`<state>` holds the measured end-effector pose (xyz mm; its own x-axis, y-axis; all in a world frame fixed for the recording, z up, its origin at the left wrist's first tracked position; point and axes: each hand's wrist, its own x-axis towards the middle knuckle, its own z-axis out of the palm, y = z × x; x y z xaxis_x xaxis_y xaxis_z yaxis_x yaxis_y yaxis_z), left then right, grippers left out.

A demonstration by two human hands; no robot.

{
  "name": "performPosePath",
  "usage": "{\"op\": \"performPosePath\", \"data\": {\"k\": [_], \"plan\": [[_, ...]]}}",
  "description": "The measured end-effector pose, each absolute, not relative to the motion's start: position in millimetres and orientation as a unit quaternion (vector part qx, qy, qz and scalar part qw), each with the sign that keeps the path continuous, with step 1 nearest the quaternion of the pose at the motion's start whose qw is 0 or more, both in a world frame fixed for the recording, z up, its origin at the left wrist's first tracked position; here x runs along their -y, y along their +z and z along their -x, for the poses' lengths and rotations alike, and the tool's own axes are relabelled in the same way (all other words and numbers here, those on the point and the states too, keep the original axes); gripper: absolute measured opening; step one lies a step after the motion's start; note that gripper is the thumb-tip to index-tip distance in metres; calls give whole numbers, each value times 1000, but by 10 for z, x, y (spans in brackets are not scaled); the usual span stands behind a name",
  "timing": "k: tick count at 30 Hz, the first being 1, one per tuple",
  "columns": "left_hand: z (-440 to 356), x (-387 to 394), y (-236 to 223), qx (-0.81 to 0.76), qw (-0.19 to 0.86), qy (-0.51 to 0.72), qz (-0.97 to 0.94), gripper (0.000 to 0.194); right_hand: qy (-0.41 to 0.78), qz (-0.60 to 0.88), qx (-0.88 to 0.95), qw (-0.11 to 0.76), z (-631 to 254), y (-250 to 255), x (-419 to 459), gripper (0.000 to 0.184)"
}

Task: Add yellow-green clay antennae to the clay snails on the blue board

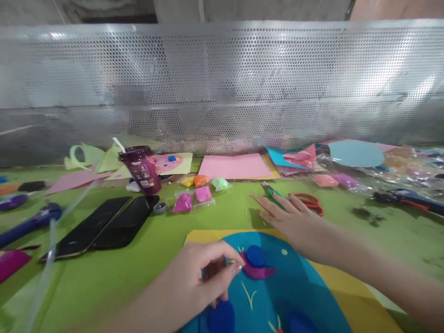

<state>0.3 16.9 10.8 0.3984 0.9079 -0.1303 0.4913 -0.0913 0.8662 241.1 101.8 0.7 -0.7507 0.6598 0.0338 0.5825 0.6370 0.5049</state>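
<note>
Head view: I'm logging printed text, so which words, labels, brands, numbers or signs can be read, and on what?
None can be read with certainty.
Dark purple lidded cup: white print, too small and blurred to read.
Perforated metal panel: two pixelated patches, nothing legible in them.

A person's bare left hand (190, 270) and bare right hand (293, 219) show slim fingers (275, 206) above slender wrists. The left forearm (149, 300), at near left, appears softly blurred; the right forearm (367, 267), at near right, is smooth and bare out to the edge of view. A small, bright glint marks the left thumb (233, 274) near its tip.
</note>
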Motion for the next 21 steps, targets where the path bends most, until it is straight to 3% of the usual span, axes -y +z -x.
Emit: {"op": "performPosePath", "data": {"k": [21], "plan": [[23,-184,-19,-487,393,234,-745,26,286,-339,-894,68,-2427,-52,-1048,67]]}}
